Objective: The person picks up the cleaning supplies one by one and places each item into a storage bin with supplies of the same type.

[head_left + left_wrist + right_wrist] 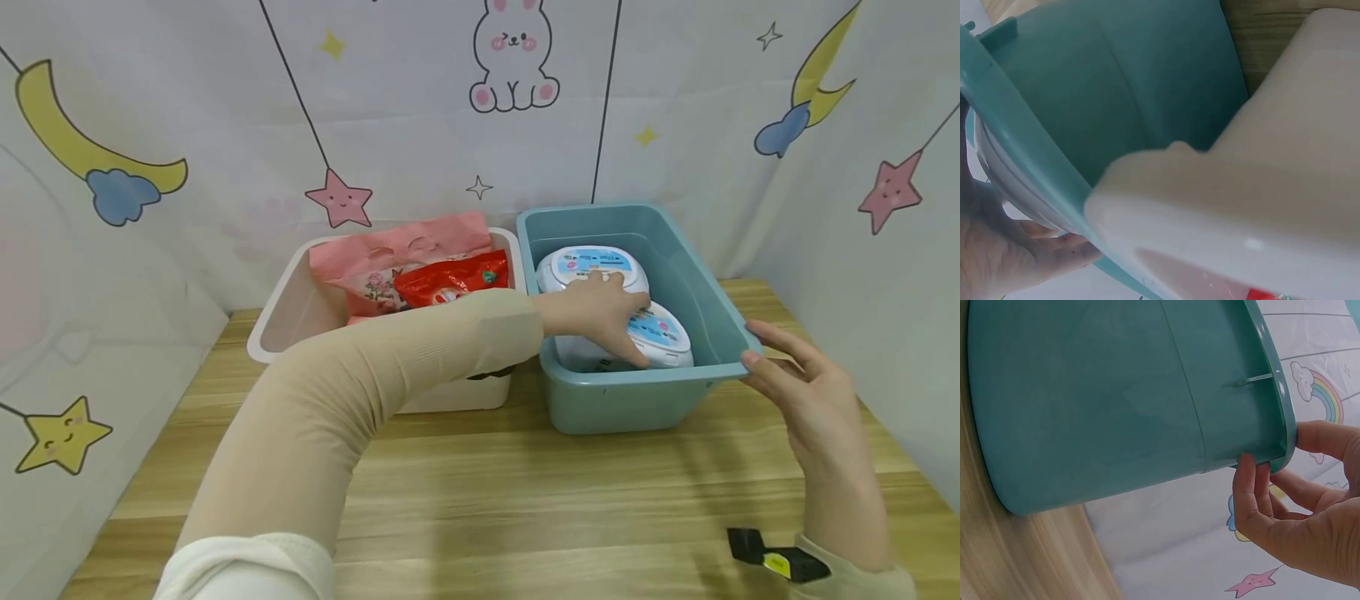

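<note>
A blue-green plastic bin (622,408) holds two white oval-lidded containers with blue labels, a rear one (596,260) and a front one (666,332). My left hand (596,310) reaches across into the bin and rests spread over these containers, thumb toward the front one. In the left wrist view, that hand (997,247) shows beyond the bin's rim (1035,134), beside a white container. With thumb and fingers, my right hand (817,396) pinches the bin's front right corner. The right wrist view shows that hand (1316,519) at the rim, fingertips under it.
Left of the bin stands a white tub (285,329), close alongside it. Inside are a pink floral package (405,250) and a red package (457,279). Both stand on a wooden table (480,500), with a patterned cloth (420,125) behind and at the sides.
</note>
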Demonstrator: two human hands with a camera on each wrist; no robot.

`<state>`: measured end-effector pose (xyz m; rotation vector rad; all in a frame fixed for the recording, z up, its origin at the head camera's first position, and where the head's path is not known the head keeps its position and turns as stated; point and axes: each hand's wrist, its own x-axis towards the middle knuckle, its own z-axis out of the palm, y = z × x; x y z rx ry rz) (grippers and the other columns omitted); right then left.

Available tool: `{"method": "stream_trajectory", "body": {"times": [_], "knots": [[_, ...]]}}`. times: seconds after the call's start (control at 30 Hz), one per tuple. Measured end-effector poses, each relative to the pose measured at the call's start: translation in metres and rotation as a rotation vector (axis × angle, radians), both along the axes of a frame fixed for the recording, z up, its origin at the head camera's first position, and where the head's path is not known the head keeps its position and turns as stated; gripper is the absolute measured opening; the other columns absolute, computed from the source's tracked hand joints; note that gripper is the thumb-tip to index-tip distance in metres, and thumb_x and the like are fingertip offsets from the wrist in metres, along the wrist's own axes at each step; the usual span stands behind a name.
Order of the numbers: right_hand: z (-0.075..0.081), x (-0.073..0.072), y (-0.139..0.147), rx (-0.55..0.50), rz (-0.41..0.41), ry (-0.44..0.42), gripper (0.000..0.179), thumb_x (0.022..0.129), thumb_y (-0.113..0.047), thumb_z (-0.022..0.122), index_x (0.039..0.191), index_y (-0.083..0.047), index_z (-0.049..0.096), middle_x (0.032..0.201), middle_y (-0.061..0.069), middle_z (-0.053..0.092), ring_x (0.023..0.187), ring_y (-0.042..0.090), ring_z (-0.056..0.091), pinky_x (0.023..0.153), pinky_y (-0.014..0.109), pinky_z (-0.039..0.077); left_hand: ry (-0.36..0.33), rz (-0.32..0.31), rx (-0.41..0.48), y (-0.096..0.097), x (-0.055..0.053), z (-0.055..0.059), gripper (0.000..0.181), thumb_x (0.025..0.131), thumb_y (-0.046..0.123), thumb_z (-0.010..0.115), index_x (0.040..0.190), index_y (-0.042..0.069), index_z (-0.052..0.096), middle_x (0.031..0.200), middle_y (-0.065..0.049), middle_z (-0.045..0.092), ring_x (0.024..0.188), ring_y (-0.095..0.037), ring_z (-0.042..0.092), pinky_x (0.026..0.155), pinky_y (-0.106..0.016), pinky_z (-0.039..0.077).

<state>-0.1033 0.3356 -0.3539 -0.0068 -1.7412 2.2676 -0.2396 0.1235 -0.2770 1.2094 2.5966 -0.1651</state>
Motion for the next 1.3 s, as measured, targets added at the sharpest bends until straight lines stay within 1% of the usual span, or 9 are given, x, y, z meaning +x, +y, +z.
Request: {"method": "stream_trajectory", "body": {"times": [0.1, 0.33, 0.6, 0.67, 0.83, 0.97, 1.07, 1.13, 1.3], "knots": [[-0.0008, -0.0002, -0.0005, 0.019, -0.009, -0.005, 0.04, 0.089, 0.007, 0.059, 0.127, -0.006, 0.062, 0.113, 0.001, 0.056, 0.079, 0.007, 0.067, 0.077, 0.019, 0.056, -0.005, -0.003, -0.007, 0.0009, 0.0006, -0.0003, 0.077, 0.081, 0.067, 0.056, 0.147, 0.035, 0.033, 0.15, -0.006, 0.034, 0.132, -0.028, 0.038, 0.1, -0.044, 0.041], [-0.0018, -0.0012, -0.0002, 0.02, -0.007, 0.002, 0.041, 0.089, 0.007, 0.059, 0.127, -0.006, 0.061, 0.117, 0.002, 0.052, 0.08, 0.006, 0.067, 0.077, 0.019, 0.056, -0.018, 0.008, -0.01, 0.0026, 0.0004, -0.0024, 0.078, 0.081, 0.067, 0.057, 0.148, 0.036, 0.031, 0.152, -0.006, 0.033, 0.137, -0.03, 0.035, 0.104, -0.048, 0.037], [-0.0013, -0.0018, -0.0006, 0.016, -0.004, 0.008, 0.041, 0.089, 0.007, 0.059, 0.128, -0.005, 0.061, 0.116, 0.002, 0.053, 0.079, 0.007, 0.067, 0.077, 0.019, 0.056, -0.051, 0.025, -0.014, 0.0031, -0.0011, -0.0031, 0.078, 0.082, 0.065, 0.057, 0.148, 0.036, 0.03, 0.155, -0.007, 0.029, 0.138, -0.029, 0.034, 0.106, -0.05, 0.036], [-0.0015, -0.0018, -0.0011, 0.03, -0.015, 0.005, 0.041, 0.089, 0.007, 0.06, 0.127, -0.005, 0.062, 0.117, 0.002, 0.053, 0.079, 0.006, 0.067, 0.076, 0.019, 0.056, -0.059, 0.02, -0.019, 0.0035, -0.0011, -0.0029, 0.077, 0.082, 0.064, 0.058, 0.149, 0.036, 0.029, 0.155, -0.007, 0.028, 0.138, -0.029, 0.034, 0.106, -0.049, 0.036], [-0.0018, -0.0018, -0.0011, 0.011, -0.005, 0.015, 0.04, 0.089, 0.009, 0.058, 0.125, -0.006, 0.063, 0.117, 0.001, 0.053, 0.079, 0.006, 0.067, 0.076, 0.019, 0.056, -0.076, 0.002, -0.036, 0.0044, -0.0013, -0.0016, 0.077, 0.084, 0.062, 0.058, 0.149, 0.034, 0.029, 0.154, -0.007, 0.029, 0.136, -0.028, 0.035, 0.108, -0.045, 0.037], [-0.0021, -0.0023, -0.001, -0.009, 0.01, 0.02, 0.039, 0.089, 0.01, 0.057, 0.123, -0.007, 0.065, 0.118, 0.001, 0.051, 0.08, 0.006, 0.068, 0.076, 0.018, 0.056, -0.093, -0.028, -0.034, 0.0041, -0.0011, -0.0002, 0.075, 0.085, 0.059, 0.057, 0.149, 0.031, 0.03, 0.152, -0.009, 0.031, 0.135, -0.03, 0.035, 0.11, -0.042, 0.034], [-0.0018, -0.0026, -0.001, 0.002, 0.001, 0.013, 0.039, 0.089, 0.009, 0.058, 0.124, -0.007, 0.064, 0.119, 0.001, 0.05, 0.08, 0.006, 0.067, 0.076, 0.018, 0.056, -0.095, -0.041, -0.039, 0.0045, -0.0005, 0.0008, 0.075, 0.086, 0.058, 0.057, 0.15, 0.029, 0.029, 0.152, -0.01, 0.031, 0.136, -0.03, 0.033, 0.113, -0.042, 0.03], [-0.0013, -0.0024, -0.0012, 0.015, -0.006, 0.005, 0.04, 0.089, 0.008, 0.059, 0.125, -0.007, 0.063, 0.119, 0.001, 0.049, 0.08, 0.006, 0.067, 0.076, 0.018, 0.056, -0.099, -0.037, -0.041, 0.0046, -0.0002, 0.0016, 0.075, 0.086, 0.057, 0.057, 0.15, 0.029, 0.029, 0.152, -0.01, 0.031, 0.137, -0.03, 0.032, 0.114, -0.042, 0.029], [-0.0017, -0.0018, -0.0002, 0.005, -0.003, 0.007, 0.04, 0.089, 0.009, 0.059, 0.125, -0.007, 0.063, 0.118, 0.001, 0.05, 0.079, 0.006, 0.067, 0.075, 0.018, 0.056, -0.113, -0.02, -0.055, 0.006, 0.0005, 0.0015, 0.076, 0.086, 0.058, 0.057, 0.15, 0.03, 0.027, 0.153, -0.01, 0.028, 0.137, -0.03, 0.031, 0.113, -0.041, 0.03]]}}
